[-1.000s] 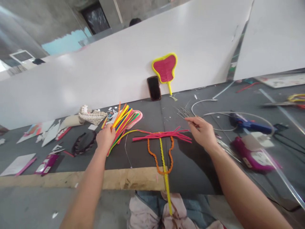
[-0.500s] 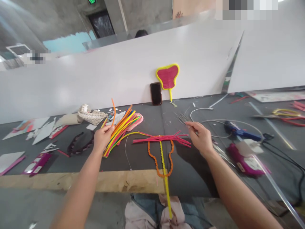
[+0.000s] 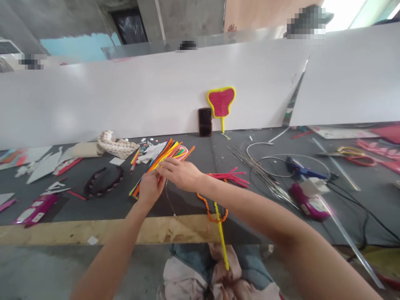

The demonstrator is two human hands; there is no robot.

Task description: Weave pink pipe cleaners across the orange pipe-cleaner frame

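A bundle of coloured pipe cleaners (image 3: 162,160) lies on the dark table (image 3: 103,204). My left hand (image 3: 150,188) grips the bundle's near end, fingers closed around it. My right hand (image 3: 179,174) has crossed over to the left and pinches at the bundle with its fingertips. Just right of my hands lies a half-made fan frame: an orange twisted outline (image 3: 208,208), a yellow stem (image 3: 221,235) and pink pipe cleaners (image 3: 229,175) laid across it. My right forearm hides part of that frame.
A finished pink and yellow fan (image 3: 221,103) and a phone (image 3: 205,122) lean on the white board (image 3: 125,100). Thin metal wires (image 3: 261,175), a blue glue gun (image 3: 300,168) and a purple packet (image 3: 308,202) lie right. A black headband (image 3: 103,183) and paper scraps (image 3: 43,166) lie left.
My right hand left the thin metal wires and swung left across the frame to the pipe cleaner bundle. The left hand slid nearer along the bundle. The camera tilted up slightly.
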